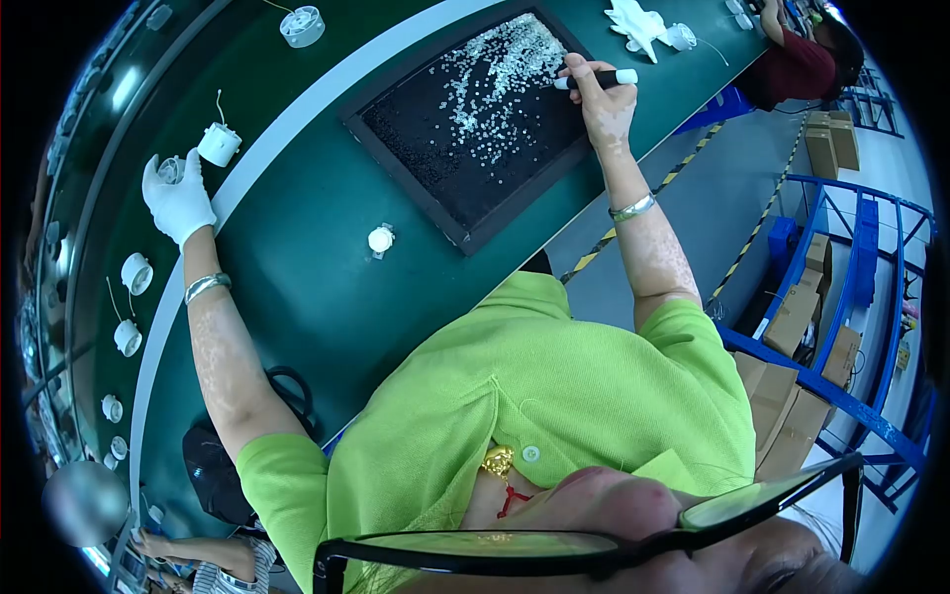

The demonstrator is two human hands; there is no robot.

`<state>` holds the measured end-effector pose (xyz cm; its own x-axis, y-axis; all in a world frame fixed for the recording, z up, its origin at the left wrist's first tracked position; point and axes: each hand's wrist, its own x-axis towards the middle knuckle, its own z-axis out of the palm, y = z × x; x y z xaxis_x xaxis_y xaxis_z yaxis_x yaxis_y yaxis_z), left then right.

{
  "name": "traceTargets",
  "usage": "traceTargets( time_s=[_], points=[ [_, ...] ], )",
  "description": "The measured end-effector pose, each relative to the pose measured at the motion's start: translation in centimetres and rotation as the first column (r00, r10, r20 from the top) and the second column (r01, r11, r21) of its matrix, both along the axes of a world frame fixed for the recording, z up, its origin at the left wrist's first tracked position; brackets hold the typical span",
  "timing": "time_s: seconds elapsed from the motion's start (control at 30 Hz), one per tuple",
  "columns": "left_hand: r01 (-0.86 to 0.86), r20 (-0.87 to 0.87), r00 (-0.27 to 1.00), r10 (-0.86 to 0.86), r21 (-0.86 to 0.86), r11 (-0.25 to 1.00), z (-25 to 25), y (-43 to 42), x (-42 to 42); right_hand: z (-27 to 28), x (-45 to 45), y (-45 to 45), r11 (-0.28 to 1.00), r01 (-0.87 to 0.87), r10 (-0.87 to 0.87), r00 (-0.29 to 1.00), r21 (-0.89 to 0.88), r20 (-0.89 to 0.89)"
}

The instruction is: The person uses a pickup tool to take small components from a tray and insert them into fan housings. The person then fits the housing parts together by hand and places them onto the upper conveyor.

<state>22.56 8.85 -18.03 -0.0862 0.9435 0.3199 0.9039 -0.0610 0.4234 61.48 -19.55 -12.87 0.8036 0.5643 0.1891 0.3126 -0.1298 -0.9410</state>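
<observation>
My left hand [178,203], in a white glove, is at the left on the green conveyor belt. Its fingers and thumb curl around a small white cylindrical part [171,170]. Just beside it stands another white cylindrical part with a wire [220,145]. My bare right hand [606,104] is closed on a black pen-like tool with white ends [600,79]. The tool is above the right edge of a black tray [470,223]. Many tiny clear pieces [495,89] lie scattered in that tray, heaped toward its far corner.
A small white part [381,240] sits on the green table [297,287]. More white cylinders [302,27] are spread along the belt. A crumpled white glove [636,27] lies at the far right. A black bag [213,475] is by my left elbow. Blue shelving [831,386] with cartons stands right.
</observation>
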Motion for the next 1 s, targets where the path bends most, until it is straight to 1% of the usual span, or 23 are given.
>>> traceTargets(
  time_s=[0.07, 0.1, 0.23, 0.27, 0.4, 0.43, 0.57, 0.63, 0.67, 0.73, 0.77, 0.8, 0.87, 0.9, 0.97, 1.0],
  points=[
    [-0.055, 0.089, 0.994, 0.061, -0.067, 0.996, 0.4, 0.0, 0.0, -0.1, 0.0, 0.0, 0.999, 0.002, 0.000, 1.000, -0.049, 0.027],
    [-0.055, 0.090, 0.994, 0.061, -0.070, 0.996, 0.5, 0.1, 0.0, 0.0, -0.1, 0.0, 0.999, 0.002, 0.000, 1.000, -0.051, 0.028],
    [-0.163, 0.049, 0.983, 0.178, -0.220, 0.962, 1.1, 0.4, -0.1, 0.3, -1.4, 0.2, 0.977, 0.105, -0.036, 0.939, -0.186, 0.341],
    [-0.163, 0.048, 0.983, 0.177, -0.219, 0.962, 0.9, 0.5, -0.3, 0.3, -1.4, 0.1, 0.977, 0.105, -0.037, 0.940, -0.184, 0.340],
    [-0.111, 0.174, 0.978, 0.114, -0.025, 0.994, -0.8, 0.7, -1.4, 0.1, -0.8, -0.3, 0.990, 0.108, -0.111, 0.994, 0.092, 0.018],
    [-0.112, 0.172, 0.978, 0.114, -0.021, 0.993, -0.1, 0.2, -1.2, 0.1, -0.7, -0.2, 0.990, 0.108, -0.109, 0.994, 0.095, 0.015],
    [0.010, 0.386, 0.920, -0.069, 0.153, 0.988, 6.1, -7.0, 0.6, 0.2, -0.8, -0.2, 0.998, 0.065, -0.066, 0.997, 0.022, 0.044],
    [0.077, 0.416, 0.895, -0.160, 0.210, 0.975, 7.3, -10.7, 0.8, -0.2, -0.8, 0.0, 0.999, 0.051, -0.051, 0.997, -0.002, 0.055],
    [0.075, 0.410, 0.898, -0.158, 0.212, 0.974, 7.9, -13.1, 1.4, -0.3, -0.7, 0.0, 0.999, 0.045, -0.043, 0.996, -0.028, 0.075],
    [0.146, 0.516, 0.837, -0.184, 0.112, 0.983, 8.5, -17.6, 2.8, -0.5, -0.3, -0.3, 0.996, 0.040, -0.030, 0.992, -0.084, 0.120],
    [0.223, 0.456, 0.862, -0.221, 0.050, 0.973, 7.7, -19.1, 2.9, -0.6, -0.1, -0.4, 0.996, 0.039, -0.029, 0.992, -0.082, 0.119],
    [0.330, 0.360, 0.873, -0.328, 0.059, 0.942, 7.2, -20.9, 3.4, -0.6, 0.0, -0.6, 0.993, 0.061, -0.046, 0.987, -0.097, 0.155],
    [0.486, 0.451, 0.788, -0.420, -0.037, 0.873, 6.0, -23.5, 4.1, -0.7, 0.0, -0.5, 0.988, 0.096, -0.068, 0.972, -0.120, 0.223],
    [0.501, 0.525, 0.758, -0.387, -0.089, 0.861, 5.5, -24.4, 4.6, -0.8, -0.2, -0.3, 0.986, 0.108, -0.073, 0.965, -0.130, 0.252],
    [0.613, 0.472, 0.717, -0.513, -0.077, 0.786, 3.4, -24.8, 4.4, -0.7, -0.5, -0.1, 0.989, 0.051, -0.057, 0.998, 0.137, 0.034],
    [0.630, 0.425, 0.708, -0.564, -0.019, 0.777, 2.6, -24.8, 4.8, -0.2, -0.8, 0.0, 0.981, 0.061, -0.050, 0.997, 0.182, -0.063]
  ],
)
